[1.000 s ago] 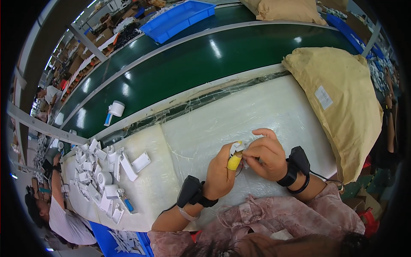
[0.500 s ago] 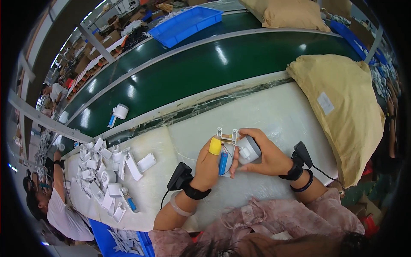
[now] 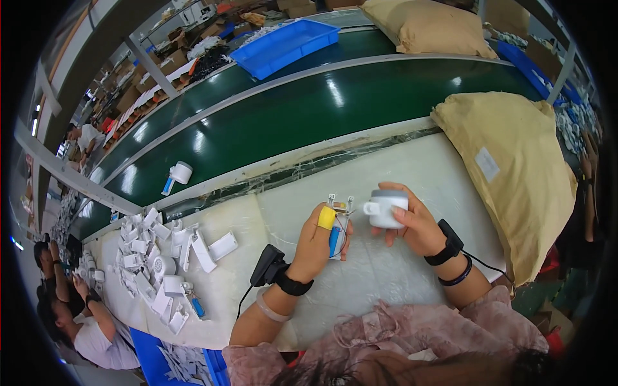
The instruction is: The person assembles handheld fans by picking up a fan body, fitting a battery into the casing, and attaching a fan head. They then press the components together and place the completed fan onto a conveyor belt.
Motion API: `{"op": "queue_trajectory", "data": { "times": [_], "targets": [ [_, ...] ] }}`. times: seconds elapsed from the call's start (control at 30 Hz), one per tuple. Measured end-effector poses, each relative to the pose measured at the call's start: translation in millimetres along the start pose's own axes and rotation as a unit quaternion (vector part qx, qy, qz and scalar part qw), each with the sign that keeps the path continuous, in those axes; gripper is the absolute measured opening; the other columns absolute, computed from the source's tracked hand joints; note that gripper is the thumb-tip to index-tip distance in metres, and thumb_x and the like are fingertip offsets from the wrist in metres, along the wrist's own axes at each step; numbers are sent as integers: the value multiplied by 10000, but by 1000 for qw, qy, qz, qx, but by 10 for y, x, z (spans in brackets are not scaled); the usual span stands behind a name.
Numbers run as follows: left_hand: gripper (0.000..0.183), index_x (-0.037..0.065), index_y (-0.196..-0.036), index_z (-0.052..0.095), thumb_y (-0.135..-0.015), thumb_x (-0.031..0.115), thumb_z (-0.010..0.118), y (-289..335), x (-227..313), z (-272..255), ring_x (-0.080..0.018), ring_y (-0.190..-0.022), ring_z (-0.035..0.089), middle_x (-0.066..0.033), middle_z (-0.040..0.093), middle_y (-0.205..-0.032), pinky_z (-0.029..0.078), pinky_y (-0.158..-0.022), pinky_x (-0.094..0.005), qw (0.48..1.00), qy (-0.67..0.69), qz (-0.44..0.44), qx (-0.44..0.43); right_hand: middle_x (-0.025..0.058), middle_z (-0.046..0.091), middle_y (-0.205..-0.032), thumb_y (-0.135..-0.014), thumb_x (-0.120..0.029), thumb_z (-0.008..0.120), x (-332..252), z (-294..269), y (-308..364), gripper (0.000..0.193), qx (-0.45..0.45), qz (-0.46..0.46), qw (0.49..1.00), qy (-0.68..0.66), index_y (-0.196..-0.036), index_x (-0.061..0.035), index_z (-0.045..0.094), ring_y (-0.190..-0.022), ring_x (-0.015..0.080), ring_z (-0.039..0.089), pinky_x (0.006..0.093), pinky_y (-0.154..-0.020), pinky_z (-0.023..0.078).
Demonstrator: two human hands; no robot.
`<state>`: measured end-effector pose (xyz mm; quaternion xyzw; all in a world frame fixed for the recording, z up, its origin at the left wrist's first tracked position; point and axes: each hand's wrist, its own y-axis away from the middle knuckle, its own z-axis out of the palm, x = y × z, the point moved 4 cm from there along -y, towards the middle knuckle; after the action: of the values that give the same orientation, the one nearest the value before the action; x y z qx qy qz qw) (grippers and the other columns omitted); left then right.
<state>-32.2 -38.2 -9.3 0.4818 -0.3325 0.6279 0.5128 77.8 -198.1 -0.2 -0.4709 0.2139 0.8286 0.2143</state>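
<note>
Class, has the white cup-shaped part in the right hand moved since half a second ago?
Yes: the white cup-shaped part, in the right hand, has shifted right and forward, closer to the near paper bag.

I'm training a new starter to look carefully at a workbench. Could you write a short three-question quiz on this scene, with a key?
1. Multiple choice: which hand holds the cup-shaped part with the grey band?
A) left
B) right
C) both together

2. True or false: the pile of white parts lies to the left of the person's left hand.

3. Fill in the colour: the finger cover on the left hand is ____.

Key:
1. B, the right hand
2. True
3. Yellow
</note>
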Motion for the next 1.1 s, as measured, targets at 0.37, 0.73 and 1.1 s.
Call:
{"op": "queue_trajectory", "data": {
  "times": [0.37, 0.73, 1.1],
  "targets": [
    [356, 55, -1314, 388, -1041, 278, 341, 15, -23, 107, -121, -524, 513, -87, 574, -838, 432, -471, -250, 991, -96, -37, -90, 110, 579, -1147, -737, -227, 802, -100, -158, -16, 792, 45, -148, 974, 164, -1371, -83, 349, -865, 174, 644, 275, -595, 552],
    [430, 73, -1286, 428, -1047, 394, 271, 58, -107, 227, -103, -536, 508, -68, 574, -831, 415, -487, -240, 980, -111, -81, -141, 76, 582, -1194, -749, -167, 795, -123, -126, -12, 708, 9, -180, 966, 188, -1351, -50, 441, -1100, 168, 560, 308, -954, 433],
    [539, 51, -1185, 494, -1019, 495, 238, 93, -131, 264, -109, -563, 544, -48, 594, -810, 415, -514, -237, 979, -119, -82, -146, 67, 600, -1129, -809, -208, 755, -197, -242, -39, 581, 3, -19, 977, 212, -1297, -8, 510, -1014, 130, 574, 282, -876, 486]
  ]
}}
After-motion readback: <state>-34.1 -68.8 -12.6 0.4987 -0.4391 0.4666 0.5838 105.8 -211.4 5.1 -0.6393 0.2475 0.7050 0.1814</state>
